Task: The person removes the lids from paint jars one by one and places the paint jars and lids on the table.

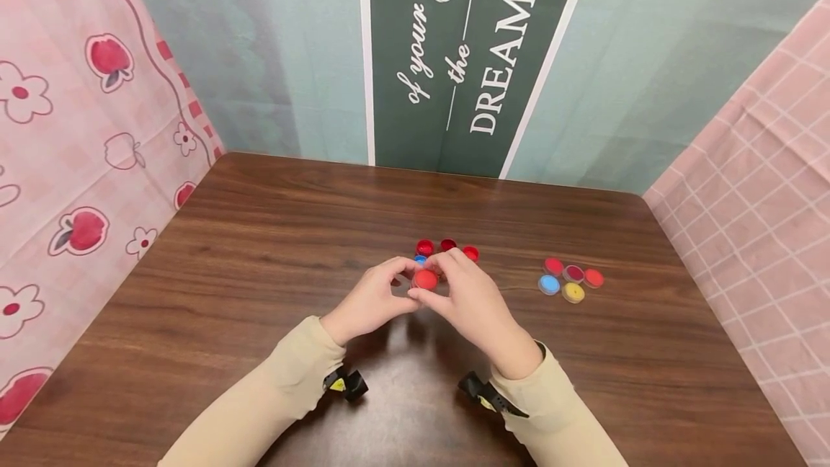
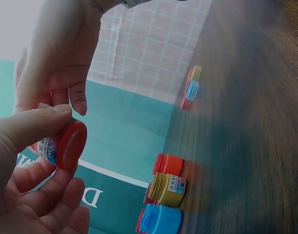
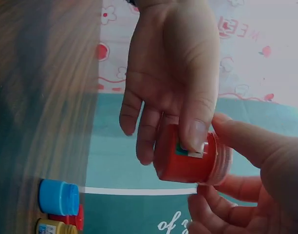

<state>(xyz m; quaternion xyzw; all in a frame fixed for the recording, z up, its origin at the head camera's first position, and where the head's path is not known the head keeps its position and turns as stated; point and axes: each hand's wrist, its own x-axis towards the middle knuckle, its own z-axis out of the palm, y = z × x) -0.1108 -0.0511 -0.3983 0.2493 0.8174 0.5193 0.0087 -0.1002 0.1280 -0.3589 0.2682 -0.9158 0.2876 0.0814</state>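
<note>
A small red paint jar [image 1: 426, 279] is held upright above the table between both hands. My left hand [image 1: 372, 300] grips its body, the thumb lying on the label, as the right wrist view shows. The fingers and thumb of my right hand [image 1: 476, 301] pinch the clear-rimmed lid [image 3: 222, 161], which sits on the jar's top. Just beyond the hands stand several lidless paint jars: a red jar [image 1: 424, 246], a dark red jar [image 1: 448, 244], another red jar [image 1: 470, 254], a blue jar [image 2: 162, 219] and a yellow jar [image 2: 171, 189]. In the head view my hands partly cover this group.
Right of the hands lie several round lids on the table: a red lid [image 1: 553, 266], a dark red lid [image 1: 573, 274], another red lid [image 1: 593, 278], a blue lid [image 1: 549, 284] and a yellow lid [image 1: 573, 292]. Curtains surround the brown wooden table [image 1: 259, 236] on three sides.
</note>
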